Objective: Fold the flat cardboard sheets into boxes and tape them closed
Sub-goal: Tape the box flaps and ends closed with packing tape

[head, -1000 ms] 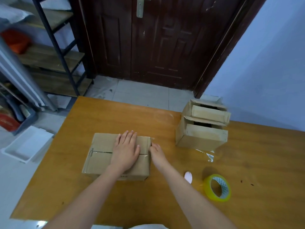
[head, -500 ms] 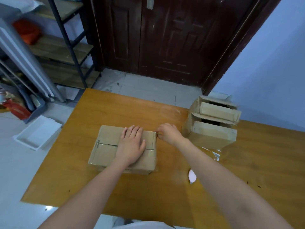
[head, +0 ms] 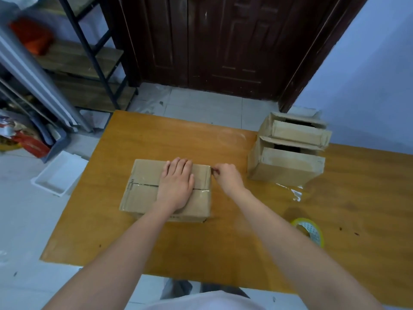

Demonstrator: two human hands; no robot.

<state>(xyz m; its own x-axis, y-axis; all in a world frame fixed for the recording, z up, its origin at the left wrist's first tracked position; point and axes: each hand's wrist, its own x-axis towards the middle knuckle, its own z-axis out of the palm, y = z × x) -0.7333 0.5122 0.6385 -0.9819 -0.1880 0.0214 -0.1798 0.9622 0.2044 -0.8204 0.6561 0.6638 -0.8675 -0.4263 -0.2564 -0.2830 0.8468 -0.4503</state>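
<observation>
Pressing flat-fingered on the closed box [head: 165, 189] at mid-desk [head: 223, 242], the left hand [head: 176, 184] stays put while the right hand [head: 225, 175], fingers curled, has risen from the box's right side to its far corner, apparently smoothing tape, grasp unclear.

We saw a matt brown cardboard box [head: 147, 189] on a smooth orange-brown wooden table [head: 223, 238] whose varnish carried a faint sheen. Glossy clear tape [head: 143, 185] ran along the box's seam. Two more boxes [head: 288, 151] of the same dull, slightly creased cardboard stood to the right, with a shiny scrap of clear film [head: 292, 192] lying before them. The tape roll [head: 311, 231] looked like glossy yellowish plastic. Behind stood a dark, worn wooden door [head: 223, 41], pale smooth floor tiles [head: 201, 106], black metal shelving [head: 96, 57] with rough wooden boards, and a white plastic tray [head: 60, 173].
</observation>
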